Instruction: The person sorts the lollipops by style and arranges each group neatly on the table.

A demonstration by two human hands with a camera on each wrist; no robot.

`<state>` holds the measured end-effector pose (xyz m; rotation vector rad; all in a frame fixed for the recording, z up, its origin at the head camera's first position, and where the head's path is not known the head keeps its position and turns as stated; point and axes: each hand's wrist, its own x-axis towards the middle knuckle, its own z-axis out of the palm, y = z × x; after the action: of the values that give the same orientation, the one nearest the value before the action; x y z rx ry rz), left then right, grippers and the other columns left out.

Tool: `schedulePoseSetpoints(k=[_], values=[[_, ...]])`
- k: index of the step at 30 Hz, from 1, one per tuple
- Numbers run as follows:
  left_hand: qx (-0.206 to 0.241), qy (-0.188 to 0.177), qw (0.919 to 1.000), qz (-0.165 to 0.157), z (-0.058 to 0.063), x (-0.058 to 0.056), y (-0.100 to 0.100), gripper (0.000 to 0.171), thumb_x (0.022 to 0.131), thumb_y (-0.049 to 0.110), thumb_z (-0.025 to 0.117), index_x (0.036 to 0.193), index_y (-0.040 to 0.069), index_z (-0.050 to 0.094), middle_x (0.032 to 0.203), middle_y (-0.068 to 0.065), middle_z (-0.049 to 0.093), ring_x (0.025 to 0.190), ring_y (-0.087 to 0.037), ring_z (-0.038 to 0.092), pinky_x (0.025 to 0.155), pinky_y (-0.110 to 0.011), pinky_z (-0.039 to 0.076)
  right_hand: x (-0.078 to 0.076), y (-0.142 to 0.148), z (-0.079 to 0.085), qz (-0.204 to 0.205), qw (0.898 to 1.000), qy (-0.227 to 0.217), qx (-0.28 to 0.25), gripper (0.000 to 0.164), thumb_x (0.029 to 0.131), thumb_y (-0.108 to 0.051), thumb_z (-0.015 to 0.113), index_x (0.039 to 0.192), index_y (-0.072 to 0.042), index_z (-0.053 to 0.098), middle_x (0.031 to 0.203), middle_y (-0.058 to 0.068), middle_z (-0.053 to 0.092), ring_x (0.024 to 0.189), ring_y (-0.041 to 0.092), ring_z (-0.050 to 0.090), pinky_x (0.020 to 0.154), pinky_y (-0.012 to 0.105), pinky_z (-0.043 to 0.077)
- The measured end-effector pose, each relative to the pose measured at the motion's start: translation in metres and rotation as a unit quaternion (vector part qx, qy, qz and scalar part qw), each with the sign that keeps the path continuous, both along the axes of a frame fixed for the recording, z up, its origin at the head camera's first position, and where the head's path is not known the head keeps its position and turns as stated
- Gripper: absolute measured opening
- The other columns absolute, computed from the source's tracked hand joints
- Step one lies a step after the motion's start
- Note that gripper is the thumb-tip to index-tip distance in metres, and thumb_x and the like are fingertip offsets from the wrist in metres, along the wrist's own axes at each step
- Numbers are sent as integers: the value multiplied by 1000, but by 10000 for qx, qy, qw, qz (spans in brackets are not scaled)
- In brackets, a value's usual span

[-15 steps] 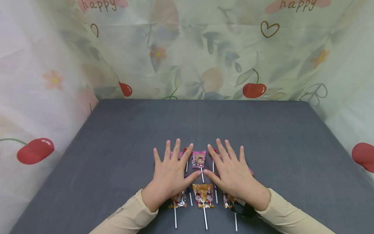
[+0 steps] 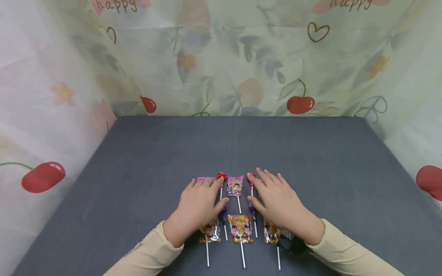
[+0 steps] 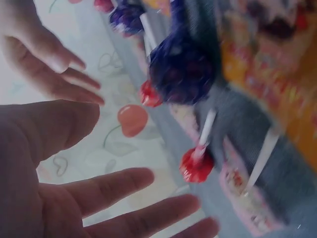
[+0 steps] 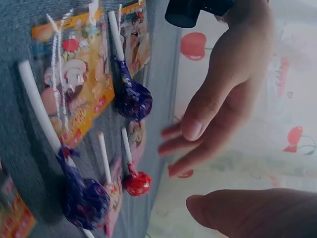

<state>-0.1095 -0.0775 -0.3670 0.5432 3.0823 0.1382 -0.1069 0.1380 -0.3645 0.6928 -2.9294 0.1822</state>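
Observation:
My left hand [image 2: 198, 207] is over the left side of a group of wrapped lollipops, fingers loosely extended, holding nothing. Over the right side is my right hand [image 2: 281, 203], also relaxed and gripping nothing. Between them lie a pink-packet lollipop [image 2: 235, 186] and an orange-packet lollipop [image 2: 240, 229]. Red lollipops [image 2: 221, 176] and purple lollipops [image 2: 253, 209] stand out beside the thumbs and index fingers. A second pink packet is partly hidden under the left hand. Both wrist views show gaps between hands and candy; a purple lollipop [image 3: 182, 69] looms close in the left one.
More orange packets lie near each wrist, at left [image 2: 211, 232] and right [image 2: 271, 231], sticks toward me. A black device [image 2: 291, 244] sits at the right wrist. The dark grey table [image 2: 165, 149] extends to a printed curtain [image 2: 221, 76] behind and at both sides.
Both hands have gone from widely spread, straight fingers to looser, slightly bent ones. The thumbs have drawn apart, uncovering more of the red and purple lollipops. The lollipops lie as before.

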Motion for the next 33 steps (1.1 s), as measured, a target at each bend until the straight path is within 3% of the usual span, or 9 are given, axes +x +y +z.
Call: schedulePoseSetpoints(k=[3,6,10,14,19,22,26,29,33], values=[[182,36,9998,-1,7,-2,-4,51,92,49,59,132,16,58,120,-7,67,103,-27,66,85,-47,52,-5,2,5,216,9993,160,-269,46,89,-34,69,127,-9,62,123,13,64,109,30,63,94,48,47],[417,-16,9991,115,16,-5,-10,45,92,46,60,126,16,62,114,-6,69,92,-25,69,71,-44,54,-11,3,13,236,9986,-7,-468,36,91,-31,67,121,-11,66,114,7,69,99,24,67,84,43,53],[834,-252,9954,404,32,-13,-19,43,93,43,60,127,17,61,119,-5,68,91,-22,68,72,-43,54,-27,6,27,120,9939,-581,-924,27,94,-29,64,117,-15,68,110,2,71,96,18,67,75,38,54],[1437,-634,9856,621,45,-24,-31,40,95,41,58,128,19,61,114,-2,68,90,-18,66,68,-37,53,-56,11,37,279,9761,-1253,-1753,21,96,-24,61,114,-16,68,105,0,71,90,14,66,73,34,52],[2678,-1358,9508,761,44,-43,-50,33,99,38,52,126,20,60,117,-3,66,104,-21,62,80,-41,51,-93,12,34,647,9374,-2137,-2672,20,97,-24,59,114,-17,67,110,5,69,94,18,65,83,40,51],[3468,-1768,9186,682,33,-55,-60,32,102,31,49,127,14,59,125,-11,62,110,-29,59,87,-46,49,-110,9,25,892,9142,-2724,-2865,24,97,-24,59,117,-12,65,117,11,66,101,22,65,87,41,50],[3981,-2306,8838,847,10,-68,-65,32,102,21,49,128,4,57,130,-18,57,116,-32,56,91,-44,49,-123,3,10,990,8891,-3534,-2734,33,96,-21,61,124,-4,61,125,17,61,111,27,61,91,41,49],[3938,-2578,8740,1205,-4,-74,-66,31,99,20,54,126,3,57,127,-17,58,113,-28,57,87,-39,51,-128,-2,2,995,8812,-3916,-2453,37,94,-21,64,125,-2,60,125,16,61,115,27,59,93,40,49],[3678,-2713,8779,1429,-15,-78,-67,34,92,20,65,121,4,58,117,-16,60,96,-23,58,75,-31,50,-132,-9,-7,1069,8789,-4139,-2117,38,90,-19,70,124,-3,61,120,13,63,111,24,58,92,37,48]])
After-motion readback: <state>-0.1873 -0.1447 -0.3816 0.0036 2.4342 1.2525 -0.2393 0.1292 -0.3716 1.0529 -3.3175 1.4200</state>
